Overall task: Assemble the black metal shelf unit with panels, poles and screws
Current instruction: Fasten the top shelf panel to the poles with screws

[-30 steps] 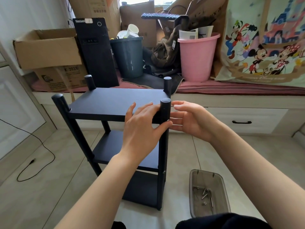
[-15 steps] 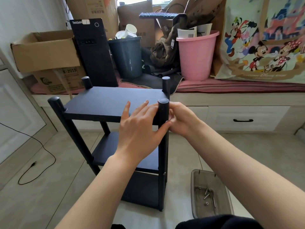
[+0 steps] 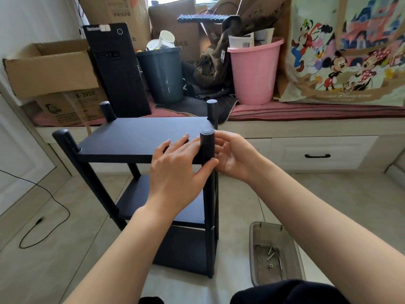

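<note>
The black shelf unit stands upright on the tiled floor, with a top panel (image 3: 135, 137), a middle panel (image 3: 140, 194) and a bottom panel (image 3: 184, 249) between its corner poles. My left hand (image 3: 177, 172) rests on the top panel's near right corner, fingers straight on the panel and thumb across the front of the near right pole (image 3: 210, 216). My right hand (image 3: 234, 156) is at that pole's right side just below its cap, fingers curled against it. Anything between those fingertips is hidden. Loose screws (image 3: 270, 255) lie in a clear plastic tray (image 3: 255, 238) on the floor to the right.
Behind the shelf runs a low bench with a drawer handle (image 3: 317, 155). On it stand a pink bin (image 3: 254, 73), a dark bin (image 3: 162, 73), a black computer tower (image 3: 118, 69), cardboard boxes (image 3: 48, 66) and a cartoon bag (image 3: 341, 51). A black cable (image 3: 54, 198) trails over the floor at left.
My right hand has moved from open beside the pole to curled against it. My left hand has stayed on the corner.
</note>
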Motion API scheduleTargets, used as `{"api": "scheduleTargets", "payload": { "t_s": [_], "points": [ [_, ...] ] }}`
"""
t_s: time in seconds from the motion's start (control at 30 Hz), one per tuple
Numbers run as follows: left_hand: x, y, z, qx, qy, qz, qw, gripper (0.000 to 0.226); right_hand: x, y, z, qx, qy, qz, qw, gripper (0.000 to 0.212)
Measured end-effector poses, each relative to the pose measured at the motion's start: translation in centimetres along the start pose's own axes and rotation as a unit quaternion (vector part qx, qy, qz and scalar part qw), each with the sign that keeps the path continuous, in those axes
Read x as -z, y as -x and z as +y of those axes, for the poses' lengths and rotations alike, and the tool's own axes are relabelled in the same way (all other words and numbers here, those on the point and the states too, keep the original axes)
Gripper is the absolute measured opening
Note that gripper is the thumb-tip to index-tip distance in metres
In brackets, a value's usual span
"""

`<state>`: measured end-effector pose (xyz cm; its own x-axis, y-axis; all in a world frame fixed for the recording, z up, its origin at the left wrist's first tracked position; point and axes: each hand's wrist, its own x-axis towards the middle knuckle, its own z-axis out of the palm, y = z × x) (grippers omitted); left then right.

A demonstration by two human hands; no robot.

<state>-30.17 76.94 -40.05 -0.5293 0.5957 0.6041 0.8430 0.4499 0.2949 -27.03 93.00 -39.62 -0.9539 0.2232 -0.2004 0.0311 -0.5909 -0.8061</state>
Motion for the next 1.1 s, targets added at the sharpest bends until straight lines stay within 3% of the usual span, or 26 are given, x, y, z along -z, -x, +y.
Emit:
{"api": "scheduleTargets", "payload": {
  "t_s": [0.13, 0.43, 0.6, 0.8, 0.93, 1.1],
  "points": [
    [-0.1, 0.0, -0.1, 0.001, 0.003, 0.012, 1.000, 0.045, 3.3, 1.3, 0.3, 0.001, 0.056, 0.052, 0.997, 0.034],
    [-0.7, 0.1, -0.3, -0.010, 0.012, 0.034, 0.999, 0.035, 16.6, 4.4, 7.1, -0.082, 0.120, 0.191, 0.971, 0.027],
    [-1.1, 0.2, -0.3, -0.012, 0.018, 0.066, 0.998, 0.034, 23.6, 3.7, 14.1, -0.165, 0.188, 0.279, 0.927, 0.036],
    [-1.4, 0.3, -0.1, -0.015, 0.010, 0.073, 0.997, 0.032, 30.8, 1.2, 21.4, -0.232, 0.303, 0.343, 0.858, 0.017],
    [-1.7, 0.4, 0.0, -0.026, 0.000, 0.088, 0.996, 0.033, 33.4, -0.8, 24.6, -0.240, 0.395, 0.356, 0.813, 0.016],
    [-2.1, 0.4, -0.2, -0.030, -0.001, 0.101, 0.994, 0.032, 35.0, -3.4, 27.3, -0.231, 0.429, 0.399, 0.776, 0.024]
  ]
}}
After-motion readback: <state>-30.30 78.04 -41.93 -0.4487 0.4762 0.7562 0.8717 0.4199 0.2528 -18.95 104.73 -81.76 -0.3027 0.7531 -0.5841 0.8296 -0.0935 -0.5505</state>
